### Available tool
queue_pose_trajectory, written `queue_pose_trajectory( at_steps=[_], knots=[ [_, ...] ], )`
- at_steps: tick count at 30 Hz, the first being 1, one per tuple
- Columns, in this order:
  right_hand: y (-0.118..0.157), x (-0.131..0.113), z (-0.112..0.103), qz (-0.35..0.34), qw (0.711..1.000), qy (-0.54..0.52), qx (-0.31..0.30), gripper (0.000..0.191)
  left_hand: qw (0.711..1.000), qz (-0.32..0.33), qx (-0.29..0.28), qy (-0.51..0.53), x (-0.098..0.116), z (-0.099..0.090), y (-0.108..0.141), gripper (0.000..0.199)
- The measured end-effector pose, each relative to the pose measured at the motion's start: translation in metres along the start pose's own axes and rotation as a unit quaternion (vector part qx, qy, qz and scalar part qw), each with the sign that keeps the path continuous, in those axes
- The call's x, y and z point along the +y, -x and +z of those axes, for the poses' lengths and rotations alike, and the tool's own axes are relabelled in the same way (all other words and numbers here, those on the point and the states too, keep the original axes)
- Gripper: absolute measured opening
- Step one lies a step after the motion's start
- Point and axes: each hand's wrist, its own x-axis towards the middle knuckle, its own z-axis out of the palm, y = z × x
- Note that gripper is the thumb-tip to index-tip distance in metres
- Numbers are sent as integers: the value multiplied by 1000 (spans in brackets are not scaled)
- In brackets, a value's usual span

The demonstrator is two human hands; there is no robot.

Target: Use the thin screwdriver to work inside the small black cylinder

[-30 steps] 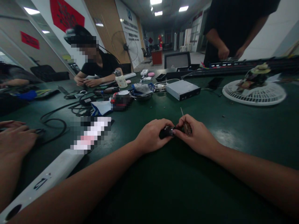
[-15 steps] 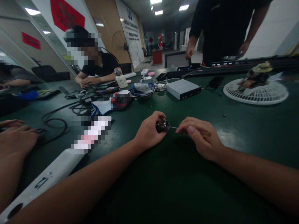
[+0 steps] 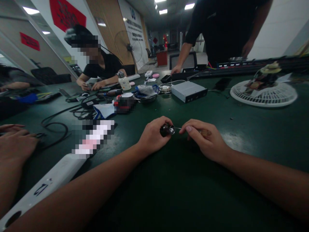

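Note:
My left hand (image 3: 154,133) is closed round a short dark cylindrical part (image 3: 165,129). Its open end points right and towards me, with light metal pieces showing inside a shiny rim. In my right hand (image 3: 205,137) is a slim screwdriver (image 3: 205,132) with a ribbed amber handle, gripped between thumb and fingers. Its thin shaft points left, the tip close to the cylinder's open end; whether it touches I cannot tell. Both hands are just above the dark green table (image 3: 173,187).
A long white casing (image 3: 45,183) lies left of my left forearm, near another person's hand (image 3: 18,143). Beyond are a grey disc drive (image 3: 189,91), a white fan grille (image 3: 264,100) with a motor, a bowl (image 3: 146,98) with cloth, and black cables (image 3: 56,129). Two people work across the table.
My right hand has shifted slightly left, bringing the screwdriver nearer the cylinder. The cylinder's open end now faces me more. Across the table, the standing person's hand has reached down and left.

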Motion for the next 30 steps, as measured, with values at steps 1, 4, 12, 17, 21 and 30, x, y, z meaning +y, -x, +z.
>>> queue_pose_trajectory(
  at_steps=[1,4,12,17,21,30],
  knots=[
    [0,0,0,5,1000,10,-3,25,1000,0,3,2,0,0,0,27],
    [0,1,0,13,999,12,-27,29,1000,4,-1,4,0,0,0,27],
    [-1,1,2,44,998,39,4,29,999,34,3,-41,-4,2,-1,30],
    [3,3,3,59,997,-9,57,39,997,26,20,-69,-3,2,-1,31],
    [2,7,3,85,994,10,68,28,994,5,37,-98,0,1,-1,34],
    [-1,0,6,-61,975,127,-174,16,990,-74,59,-100,-4,4,-1,40]
  ],
)
